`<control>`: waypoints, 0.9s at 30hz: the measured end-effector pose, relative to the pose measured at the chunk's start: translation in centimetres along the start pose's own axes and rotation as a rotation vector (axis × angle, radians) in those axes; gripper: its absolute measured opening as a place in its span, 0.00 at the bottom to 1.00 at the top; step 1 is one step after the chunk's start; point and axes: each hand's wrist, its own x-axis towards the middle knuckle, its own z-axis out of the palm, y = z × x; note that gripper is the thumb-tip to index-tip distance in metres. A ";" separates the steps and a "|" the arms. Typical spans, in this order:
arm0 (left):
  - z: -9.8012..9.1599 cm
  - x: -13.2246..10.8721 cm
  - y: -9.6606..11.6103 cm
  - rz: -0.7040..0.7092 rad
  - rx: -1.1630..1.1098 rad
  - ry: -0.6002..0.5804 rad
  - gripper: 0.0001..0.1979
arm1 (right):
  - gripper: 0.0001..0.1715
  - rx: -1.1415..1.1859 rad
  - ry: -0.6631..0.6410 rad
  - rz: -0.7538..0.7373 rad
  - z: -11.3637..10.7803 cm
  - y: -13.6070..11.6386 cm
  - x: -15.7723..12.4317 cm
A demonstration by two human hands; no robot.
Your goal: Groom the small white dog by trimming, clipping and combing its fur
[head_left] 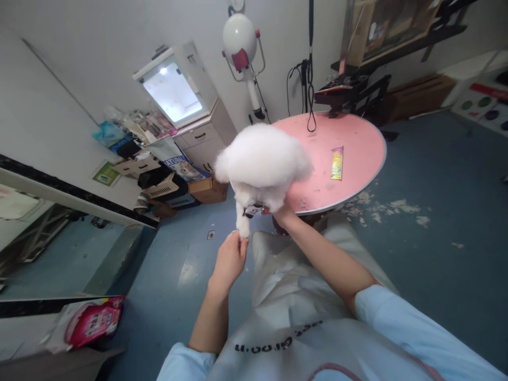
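Apron (286, 296) nearest; left hand (230, 259) pinches dog (262, 159) paw, right hand (282, 214) half-hidden under fur, holding small dark tool (252, 210); comb (337, 163) on pink table (357, 143).

Fluffy, matt white fur is seen on the dog (262, 159); a smooth, faintly glossy pink top on the grooming table (357, 143); iridescent sheen on the comb (337, 163).

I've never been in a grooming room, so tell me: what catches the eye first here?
A fluffy white dog stands at the near edge of a round pink table. The left hand pinches its lowered paw, while the right hand reaches under its body by a small dark tool. White fur clippings litter the blue floor beside the table.
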 end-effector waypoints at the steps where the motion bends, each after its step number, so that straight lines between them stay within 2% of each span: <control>1: 0.0 -0.1 0.0 -0.005 0.010 0.003 0.08 | 0.18 -0.024 -0.039 0.028 0.1 0.1 -0.7; 4: -0.2 -0.2 -0.1 0.001 -0.003 -0.024 0.07 | 0.18 -0.098 -0.176 0.074 0.0 0.0 -2.8; 6: -0.3 -0.3 0.0 0.014 -0.019 -0.045 0.06 | 0.19 -0.105 -0.216 0.076 -0.3 -0.3 -3.5; 10: -0.7 -0.2 0.2 0.026 -0.035 -0.064 0.09 | 0.19 -0.056 -0.063 0.055 -0.3 -0.6 -2.9; 11: -0.8 -0.2 0.3 0.027 -0.051 -0.071 0.09 | 0.19 -0.054 -0.073 0.061 -0.3 -0.6 -2.7; 15: -1.9 -0.2 0.1 0.014 -0.125 -0.157 0.10 | 0.22 0.035 -0.346 0.216 -1.0 0.4 -2.5; 17: -2.4 -0.2 -0.2 -0.008 -0.176 -0.210 0.14 | 0.25 0.221 -0.293 0.277 -1.5 1.0 -1.9; 21: -2.7 -0.4 -0.7 -0.095 -0.386 -0.281 0.23 | 0.24 0.490 0.011 0.210 -1.6 2.2 0.6; 24: -2.7 -0.6 -1.1 -0.123 -0.574 -0.317 0.27 | 0.21 0.545 0.027 0.211 -0.3 2.9 1.2; 27: -3.0 -0.9 -1.3 -0.187 -0.796 -0.335 0.30 | 0.20 0.526 -0.070 0.274 0.9 3.6 0.1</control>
